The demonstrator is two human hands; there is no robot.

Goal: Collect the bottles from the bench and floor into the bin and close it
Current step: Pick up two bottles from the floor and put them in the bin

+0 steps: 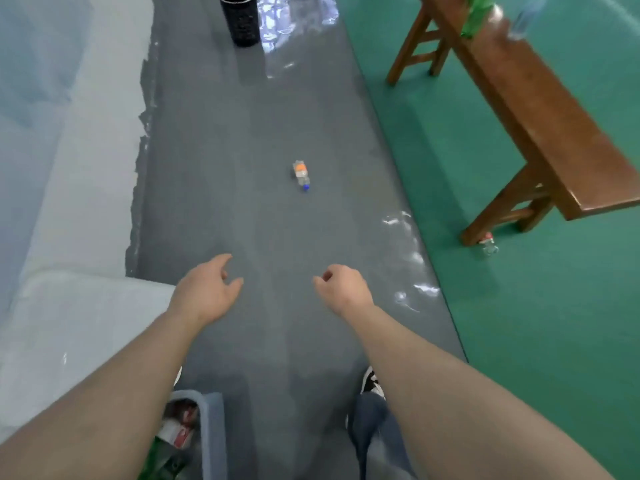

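Note:
A small clear bottle with an orange label and a blue cap lies on the grey floor strip ahead of me. Another clear bottle lies on the green floor by the near leg of the wooden bench. On the bench's far end rest a green bottle and a clear bottle. The grey bin stands open at my lower left with bottles inside. My left hand is empty with fingers apart. My right hand hangs loosely curled and holds nothing.
A black mesh cylinder stands on the grey strip far ahead. A pale blue wall runs along the left. My shoe and jeans show at the bottom. Green flooring spreads to the right under the bench.

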